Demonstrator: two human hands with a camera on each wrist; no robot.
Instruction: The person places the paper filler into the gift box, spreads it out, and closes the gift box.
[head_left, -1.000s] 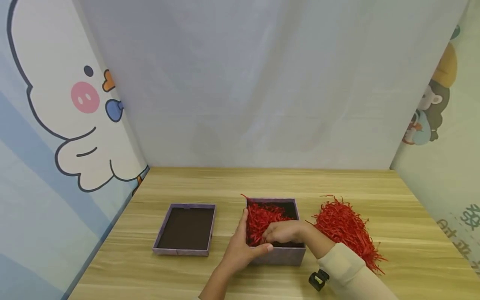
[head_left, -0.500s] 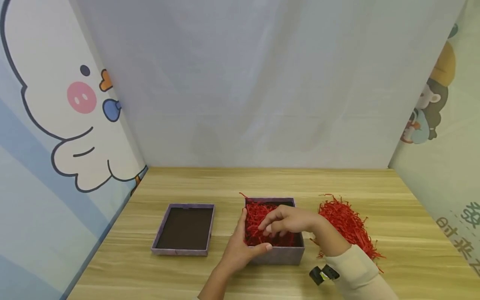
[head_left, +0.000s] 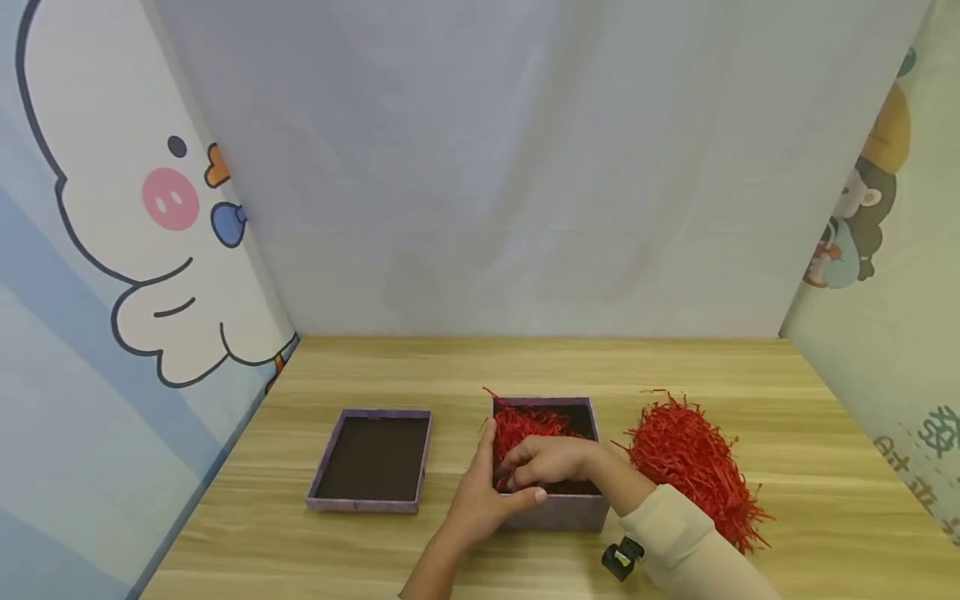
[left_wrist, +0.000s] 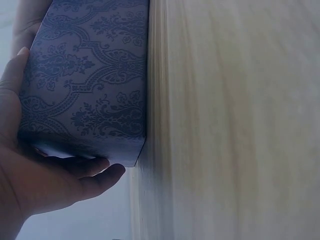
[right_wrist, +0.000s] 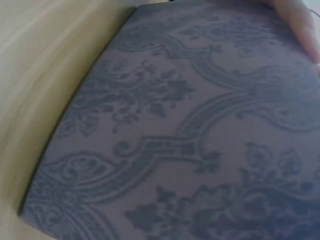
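An uncovered purple gift box (head_left: pixel 555 512) stands on the table, its dark inside partly filled with red shredded paper (head_left: pixel 528 423). My left hand (head_left: pixel 480 492) grips its near left corner, thumb along the front rim and fingers on the left side. In the left wrist view, the fingers of my left hand (left_wrist: pixel 55 175) wrap round the end of the patterned gift box (left_wrist: pixel 90 75). My right hand (head_left: pixel 547 462) is inside the box, loosely bent fingers down on the shreds near the left wall. The right wrist view is mostly the box's front (right_wrist: pixel 190 130).
A loose heap of red shredded paper (head_left: pixel 697 467) lies right of the box. To the left is the shallow purple lid (head_left: pixel 371 458), dark inside facing up. A small black device (head_left: pixel 622 558) sits at the right cuff. A pale curtain (head_left: pixel 480 167) closes the table's far side.
My right hand lifted a little above the shreds half a second ago. It is now lower in the box and further left. My left hand keeps its hold on the corner.
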